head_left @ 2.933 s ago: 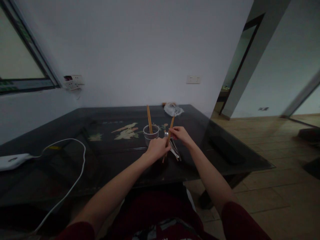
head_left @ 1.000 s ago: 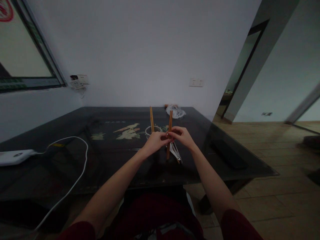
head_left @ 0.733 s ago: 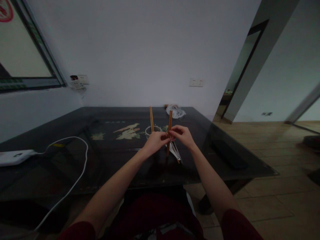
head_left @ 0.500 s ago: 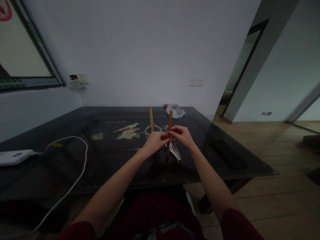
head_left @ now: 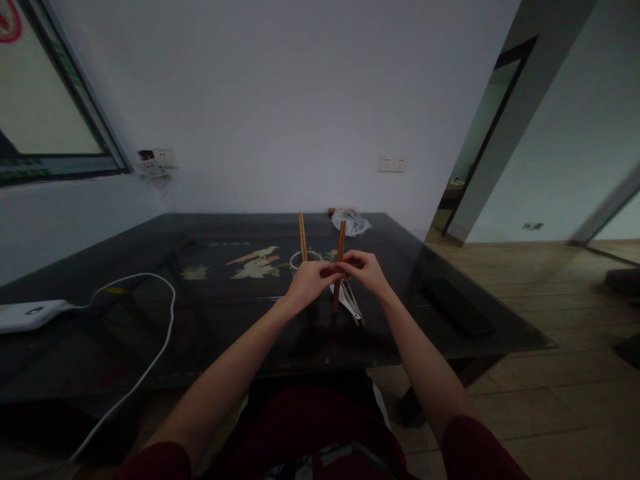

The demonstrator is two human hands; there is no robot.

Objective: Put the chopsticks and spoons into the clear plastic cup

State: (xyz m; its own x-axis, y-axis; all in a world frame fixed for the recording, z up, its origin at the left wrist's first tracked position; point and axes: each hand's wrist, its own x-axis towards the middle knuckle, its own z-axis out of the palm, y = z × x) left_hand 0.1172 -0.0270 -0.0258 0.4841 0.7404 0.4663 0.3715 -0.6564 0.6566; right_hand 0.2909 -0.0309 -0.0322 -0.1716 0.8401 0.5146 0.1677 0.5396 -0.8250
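Observation:
Both my hands meet over the dark table (head_left: 150, 320) and pinch one pair of wooden chopsticks (head_left: 340, 243), held upright between them. My left hand (head_left: 309, 283) grips them from the left, my right hand (head_left: 362, 271) from the right, fingers closed. Just behind my left hand stands a clear cup (head_left: 306, 257) with another pair of chopsticks (head_left: 302, 235) sticking up out of it. Some metal cutlery (head_left: 350, 305) lies on the table under my right hand.
A white cable (head_left: 150, 333) loops across the table's left side to a white device (head_left: 27, 313). A crumpled plastic bag (head_left: 351, 222) lies at the far edge. A dark flat object (head_left: 453, 307) rests near the right edge. Tiled floor and a doorway are on the right.
Since 2.9 s ago the chopsticks have been raised from a slant to upright and my hands have drawn together on them. Over the last second almost nothing has moved.

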